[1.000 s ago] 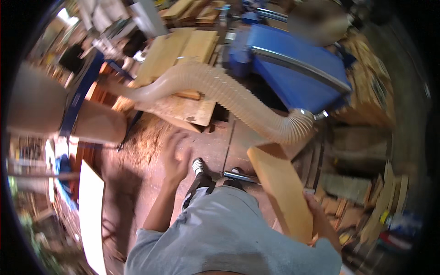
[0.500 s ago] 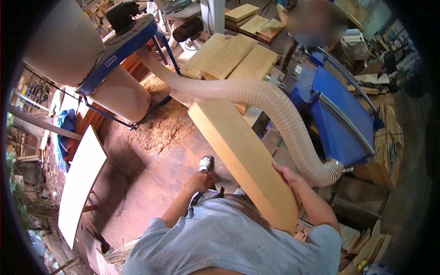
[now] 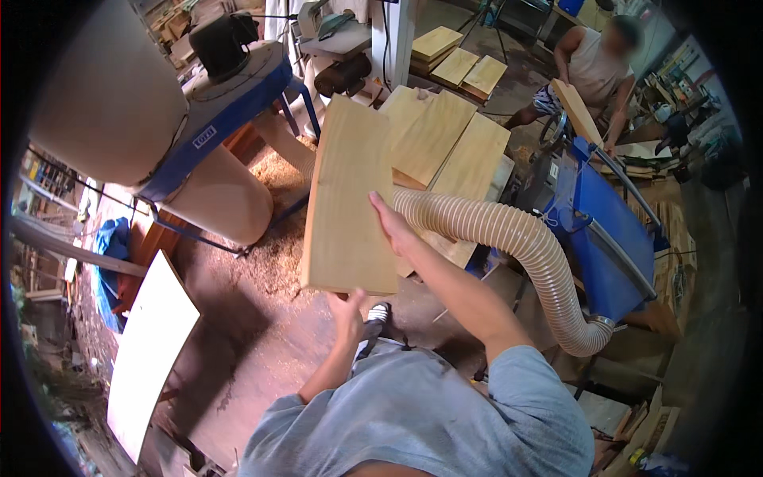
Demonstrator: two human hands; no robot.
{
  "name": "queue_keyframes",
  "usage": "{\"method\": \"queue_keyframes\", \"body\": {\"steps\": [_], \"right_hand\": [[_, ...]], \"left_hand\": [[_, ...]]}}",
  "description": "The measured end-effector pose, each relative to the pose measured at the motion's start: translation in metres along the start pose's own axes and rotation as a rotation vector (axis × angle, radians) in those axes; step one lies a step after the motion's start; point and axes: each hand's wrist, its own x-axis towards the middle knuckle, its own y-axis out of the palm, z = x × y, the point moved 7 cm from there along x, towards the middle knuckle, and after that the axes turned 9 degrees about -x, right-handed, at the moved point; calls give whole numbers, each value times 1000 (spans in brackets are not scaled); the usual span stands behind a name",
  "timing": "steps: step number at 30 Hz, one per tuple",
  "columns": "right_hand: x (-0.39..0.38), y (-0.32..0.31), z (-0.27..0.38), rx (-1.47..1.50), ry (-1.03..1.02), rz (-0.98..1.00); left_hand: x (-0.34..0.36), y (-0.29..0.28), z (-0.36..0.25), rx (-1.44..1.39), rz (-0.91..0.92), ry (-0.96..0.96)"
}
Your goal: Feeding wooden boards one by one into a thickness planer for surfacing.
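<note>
A wide, pale wooden board [image 3: 347, 199] is held up in front of me, its long side pointing away. At its near end my left hand [image 3: 347, 308] grips the edge, with the fingers partly hidden beneath. My right hand [image 3: 391, 226] holds the right edge about midway along, and its underside fingers are hidden. Just past the board, a ribbed clear hose [image 3: 509, 226] curves toward a blue machine hood [image 3: 608, 254]. Beyond the board's right side lies a group of similar boards [image 3: 445, 143].
A dust collector [image 3: 214, 119] with large bags stands at the left over sawdust [image 3: 270, 262]. A white panel [image 3: 155, 350] leans at the lower left. Far right, another person [image 3: 600, 71] holds a plank [image 3: 578, 114] beside the blue machine. More boards [image 3: 469, 67] are stacked farther back.
The board has swung from my right side to in front of me. My left hand, earlier off it, now grips its near end. The other person now shows more fully, with a plank.
</note>
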Motion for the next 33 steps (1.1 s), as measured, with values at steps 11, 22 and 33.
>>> {"method": "queue_keyframes", "body": {"steps": [11, 22, 33], "right_hand": [[148, 0, -26, 137, 27, -215], [200, -30, -34, 144, 10, -308], [136, -4, 14, 37, 171, -194]], "left_hand": [[156, 7, -24, -27, -58, 103], [203, 15, -8, 82, -47, 115], [288, 6, 34, -224, -81, -230]]}}
